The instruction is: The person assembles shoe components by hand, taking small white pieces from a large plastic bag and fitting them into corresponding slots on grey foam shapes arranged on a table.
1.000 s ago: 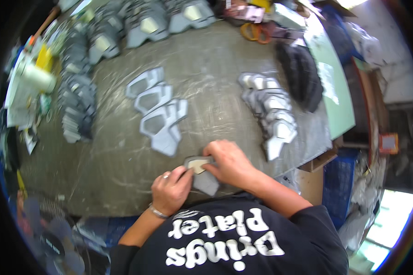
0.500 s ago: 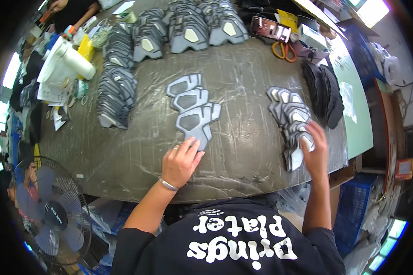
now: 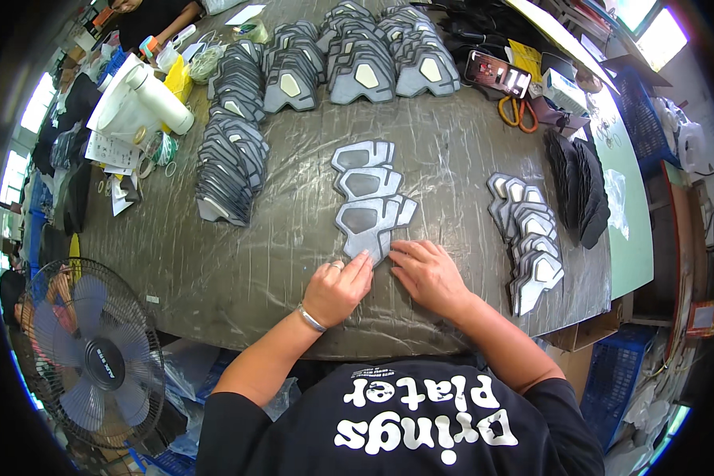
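On the table, a short column of overlapping grey shaped panels (image 3: 365, 186) with dark recessed centres lies in front of me. My left hand (image 3: 339, 287) grips the narrow lower end of the nearest grey panel (image 3: 366, 226), fingertips on top. Close by on the right, my right hand (image 3: 430, 276) has its fingers stretched toward the panel's lower right edge. Its thumb is apart and nothing shows between the fingers. Further right lies an overlapping row of grey panels with white centres (image 3: 535, 242), which neither hand touches.
Overlapping stacks of grey panels (image 3: 362, 75) line the far side, with another row (image 3: 232, 170) at left. A stack of black pieces (image 3: 577, 190), orange-handled scissors (image 3: 518, 115) and a phone (image 3: 497, 73) are at right. A white bottle (image 3: 160, 99) stands far left; a fan (image 3: 103, 361) is beside the table.
My right hand has come from the white-centred row on the right to beside my left hand. My left hand stays at the nearest panel's lower end. The whole view has shifted slightly.
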Available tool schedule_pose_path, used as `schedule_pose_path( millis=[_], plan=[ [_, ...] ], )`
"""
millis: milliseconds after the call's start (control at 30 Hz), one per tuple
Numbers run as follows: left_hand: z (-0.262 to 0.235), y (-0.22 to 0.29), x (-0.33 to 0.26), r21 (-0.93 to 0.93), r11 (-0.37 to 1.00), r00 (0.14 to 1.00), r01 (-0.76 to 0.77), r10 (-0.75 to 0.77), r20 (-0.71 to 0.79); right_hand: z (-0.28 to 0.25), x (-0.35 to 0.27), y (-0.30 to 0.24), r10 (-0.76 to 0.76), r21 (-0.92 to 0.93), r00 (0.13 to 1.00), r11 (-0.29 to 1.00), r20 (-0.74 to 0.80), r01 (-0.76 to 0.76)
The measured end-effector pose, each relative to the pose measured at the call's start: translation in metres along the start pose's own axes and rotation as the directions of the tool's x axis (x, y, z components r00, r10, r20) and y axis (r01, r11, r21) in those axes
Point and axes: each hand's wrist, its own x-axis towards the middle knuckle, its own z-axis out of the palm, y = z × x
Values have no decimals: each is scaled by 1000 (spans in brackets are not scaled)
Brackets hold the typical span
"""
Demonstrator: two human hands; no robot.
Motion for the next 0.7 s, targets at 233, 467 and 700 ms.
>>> schedule_pose_path(
  millis=[233,467,700],
  plan=[
    [-13,-8,24,-457,828,905,326,-413,-102,16,14,2,-103,-113,993,989,-56,96],
    [-15,-50,62,-578,696,765,425,-618,-181,22,25,-3,-143,-216,987,968,-69,125],
    [-67,-138,124,-339,846,703,412,-532,-473,21,23,-8,-93,-179,995,980,-40,85]
  ],
)
